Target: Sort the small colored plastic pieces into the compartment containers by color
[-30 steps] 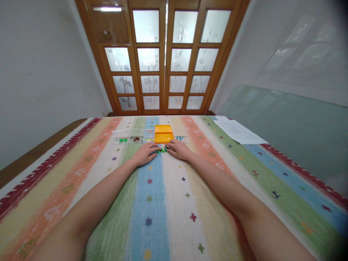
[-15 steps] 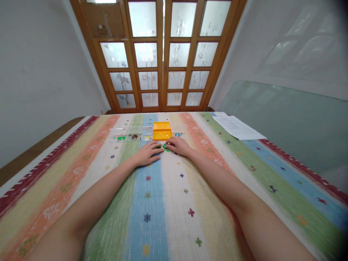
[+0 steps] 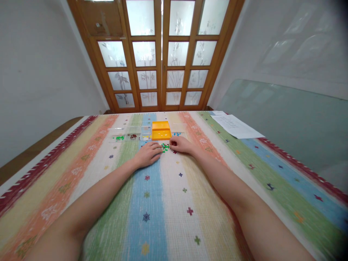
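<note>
A small loose pile of green pieces (image 3: 165, 147), with a few dark ones among them, lies on the striped cloth between my hands. My left hand (image 3: 148, 154) rests flat on the cloth at the pile's left edge, its fingers stretched out. On the other side, my right hand (image 3: 182, 145) has its fingers curled and thumb and forefinger together; anything between them is too small to make out. Just beyond the pile stands an open yellow box (image 3: 161, 125) with its lid raised and some small pale pieces inside.
Clear plastic boxes stand left of the yellow one, holding green bits (image 3: 119, 138), dark brown bits (image 3: 133, 136) and yellow-white bits (image 3: 146, 138). Small blue pieces (image 3: 176, 134) sit to its right. A printed paper sheet (image 3: 236, 126) lies at the table's far right.
My right hand has drawn back to the right from the pile and its fingers have curled together. My left hand has shifted slightly left, so more of the green pieces shows.
</note>
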The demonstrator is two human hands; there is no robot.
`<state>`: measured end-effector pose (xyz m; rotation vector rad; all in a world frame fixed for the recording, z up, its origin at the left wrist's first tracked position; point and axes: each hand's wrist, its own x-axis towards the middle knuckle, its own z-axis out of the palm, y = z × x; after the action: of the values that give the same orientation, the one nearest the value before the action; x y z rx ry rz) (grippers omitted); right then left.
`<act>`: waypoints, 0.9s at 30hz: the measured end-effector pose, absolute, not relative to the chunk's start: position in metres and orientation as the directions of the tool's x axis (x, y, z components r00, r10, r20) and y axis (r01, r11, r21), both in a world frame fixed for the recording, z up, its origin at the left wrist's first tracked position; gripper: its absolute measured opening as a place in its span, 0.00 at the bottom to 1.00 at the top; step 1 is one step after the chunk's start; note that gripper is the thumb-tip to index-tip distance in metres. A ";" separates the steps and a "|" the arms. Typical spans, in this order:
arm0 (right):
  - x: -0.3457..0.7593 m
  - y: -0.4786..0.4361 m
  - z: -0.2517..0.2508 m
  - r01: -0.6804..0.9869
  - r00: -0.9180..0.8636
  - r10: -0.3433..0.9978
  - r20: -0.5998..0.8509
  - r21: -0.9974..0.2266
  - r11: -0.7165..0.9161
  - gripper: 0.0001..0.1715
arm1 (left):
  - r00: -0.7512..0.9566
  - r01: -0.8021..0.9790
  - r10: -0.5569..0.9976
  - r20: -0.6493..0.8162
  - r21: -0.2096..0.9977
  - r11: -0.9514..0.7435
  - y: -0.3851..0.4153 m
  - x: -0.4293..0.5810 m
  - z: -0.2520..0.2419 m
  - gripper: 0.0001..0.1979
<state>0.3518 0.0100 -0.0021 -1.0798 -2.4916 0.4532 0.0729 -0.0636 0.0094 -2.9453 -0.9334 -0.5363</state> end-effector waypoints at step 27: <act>0.345 0.001 0.002 0.545 -0.696 0.668 0.263 -0.414 0.730 0.05 | 0.784 0.546 0.532 0.319 0.053 -0.836 -0.057 0.070 0.009 0.18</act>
<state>0.3450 0.0010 0.0018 -0.9330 -2.5365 0.4295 0.0699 -0.0570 0.0089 -2.9280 -0.8847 -0.5039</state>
